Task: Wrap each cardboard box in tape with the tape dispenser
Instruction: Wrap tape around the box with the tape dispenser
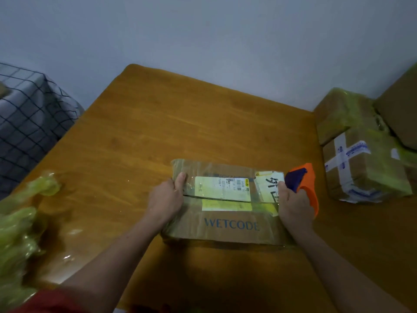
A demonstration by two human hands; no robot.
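A flat cardboard box (228, 229) printed "WETCODE", with shipping labels and clear tape on top, lies in the middle of the wooden table (140, 136). My left hand (165, 203) grips the box's left edge, thumb on its top. At the box's right edge my right hand (293, 205) holds an orange and dark blue tape dispenser (304, 184), the dispenser's head against the box's right top corner.
Taped cardboard boxes (361, 159) wrapped in yellow-green film are stacked at the table's right edge by the wall. Crumpled yellow-green film (20, 227) lies at the left front. A checked cloth (27, 123) covers something to the left of the table.
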